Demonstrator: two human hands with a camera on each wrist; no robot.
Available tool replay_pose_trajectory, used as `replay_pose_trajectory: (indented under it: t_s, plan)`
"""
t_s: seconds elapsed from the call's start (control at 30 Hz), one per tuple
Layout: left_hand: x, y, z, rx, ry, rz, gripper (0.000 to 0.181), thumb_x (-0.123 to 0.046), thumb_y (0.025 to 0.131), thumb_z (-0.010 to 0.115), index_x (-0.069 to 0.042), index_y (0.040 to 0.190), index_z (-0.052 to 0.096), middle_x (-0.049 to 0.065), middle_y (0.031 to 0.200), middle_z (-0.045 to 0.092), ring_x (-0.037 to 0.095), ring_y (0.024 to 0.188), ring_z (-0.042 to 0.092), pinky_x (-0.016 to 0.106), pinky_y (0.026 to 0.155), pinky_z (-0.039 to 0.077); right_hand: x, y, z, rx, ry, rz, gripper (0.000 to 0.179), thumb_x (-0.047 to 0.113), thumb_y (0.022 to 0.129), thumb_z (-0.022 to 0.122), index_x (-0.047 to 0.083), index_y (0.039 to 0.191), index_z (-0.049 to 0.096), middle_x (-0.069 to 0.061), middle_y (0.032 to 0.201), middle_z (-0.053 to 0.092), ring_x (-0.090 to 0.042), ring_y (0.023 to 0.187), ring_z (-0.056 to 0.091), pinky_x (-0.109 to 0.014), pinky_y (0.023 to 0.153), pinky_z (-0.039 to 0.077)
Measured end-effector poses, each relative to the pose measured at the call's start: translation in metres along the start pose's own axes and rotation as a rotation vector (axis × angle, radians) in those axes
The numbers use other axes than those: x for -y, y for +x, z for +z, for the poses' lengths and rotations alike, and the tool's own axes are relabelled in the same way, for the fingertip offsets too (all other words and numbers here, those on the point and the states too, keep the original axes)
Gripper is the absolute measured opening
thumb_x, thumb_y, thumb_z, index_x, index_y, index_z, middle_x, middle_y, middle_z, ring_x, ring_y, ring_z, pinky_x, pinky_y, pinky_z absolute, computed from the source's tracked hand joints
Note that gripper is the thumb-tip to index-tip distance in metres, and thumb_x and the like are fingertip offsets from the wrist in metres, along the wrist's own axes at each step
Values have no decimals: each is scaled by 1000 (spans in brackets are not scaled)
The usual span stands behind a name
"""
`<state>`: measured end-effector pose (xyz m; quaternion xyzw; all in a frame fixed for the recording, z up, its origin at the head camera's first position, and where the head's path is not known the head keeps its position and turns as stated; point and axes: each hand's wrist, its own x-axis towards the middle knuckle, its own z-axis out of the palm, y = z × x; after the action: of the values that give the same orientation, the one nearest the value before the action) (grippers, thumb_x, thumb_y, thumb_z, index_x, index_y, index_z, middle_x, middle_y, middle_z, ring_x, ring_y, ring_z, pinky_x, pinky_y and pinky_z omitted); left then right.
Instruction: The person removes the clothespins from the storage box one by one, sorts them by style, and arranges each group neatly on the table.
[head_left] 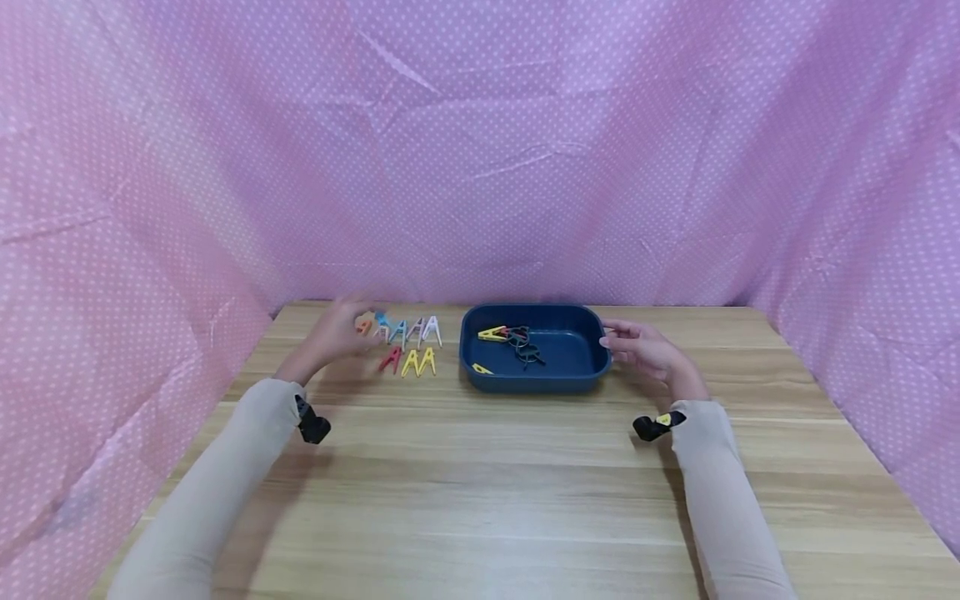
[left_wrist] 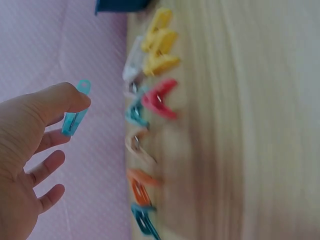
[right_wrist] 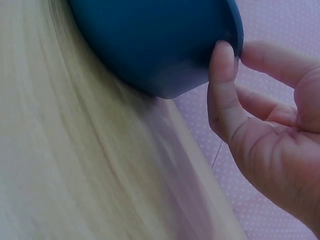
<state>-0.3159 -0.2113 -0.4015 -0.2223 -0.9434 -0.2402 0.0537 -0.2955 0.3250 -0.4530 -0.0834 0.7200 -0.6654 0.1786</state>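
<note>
My left hand (head_left: 339,336) is raised over the left end of the clothespins, pinching a light blue clothespin (left_wrist: 75,116) between thumb and forefinger; the other fingers are spread. Below it on the table are a red clothespin (head_left: 391,359), yellow clothespins (head_left: 410,363), a white clothespin (head_left: 432,329), an orange clothespin (left_wrist: 142,191) and a dark teal clothespin (left_wrist: 143,220). To their right stands a dark blue basin (head_left: 536,385) holding yellow clothespins (head_left: 492,333) and dark green clips (head_left: 529,354). With thumb and fingers, my right hand (head_left: 648,350) holds the basin's right rim.
The wooden table (head_left: 480,483) runs from the near side back to a pink dotted cloth (head_left: 480,167), which hangs behind and on both sides. Each wrist carries a small black camera, one on the left (head_left: 312,427) and one on the right (head_left: 652,427).
</note>
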Motion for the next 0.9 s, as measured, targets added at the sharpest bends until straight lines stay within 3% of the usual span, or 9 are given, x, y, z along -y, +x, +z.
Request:
replay_pose_trajectory:
  t_s: [0.1, 0.3, 0.47, 0.57, 0.9]
  plan:
    - [10, -6, 0, 10, 30, 12, 53, -15, 82, 84, 0, 129, 66, 23, 135, 63, 45, 132, 50, 63, 114, 33, 2, -1, 0, -13, 8, 20, 63, 5, 103, 56, -10, 156, 25, 5, 107, 66, -2, 94, 66, -18, 84, 55]
    - [22, -15, 0, 87, 141, -34, 56, -14, 81, 81, -4, 134, 64, 18, 135, 66, 45, 124, 54, 69, 107, 33, 4, -3, -1, -9, -1, 32, 64, 5, 103, 55, -9, 157, 23, 6, 107, 65, -1, 94, 65, -17, 83, 55]
    - [26, -22, 4, 123, 174, -52, 58, -13, 82, 78, -9, 138, 63, 17, 140, 63, 45, 124, 52, 72, 108, 25, 4, -3, -1, -13, -7, 41, 64, 8, 104, 56, -8, 157, 24, 7, 107, 65, 0, 93, 65, -17, 84, 55]
    - [26, -25, 7, 117, 194, -37, 56, -12, 80, 77, -9, 135, 66, 18, 139, 63, 46, 123, 51, 73, 109, 22, 3, -3, -2, -18, -11, 44, 65, 9, 104, 57, -7, 157, 24, 7, 106, 64, 0, 93, 64, -16, 84, 55]
    - [28, -30, 11, 125, 245, 30, 59, -10, 71, 81, -8, 128, 68, 18, 133, 67, 42, 112, 54, 72, 103, 29, 5, -4, -1, -7, -11, 44, 65, 8, 104, 55, -7, 158, 23, 8, 106, 64, 0, 92, 64, -16, 84, 54]
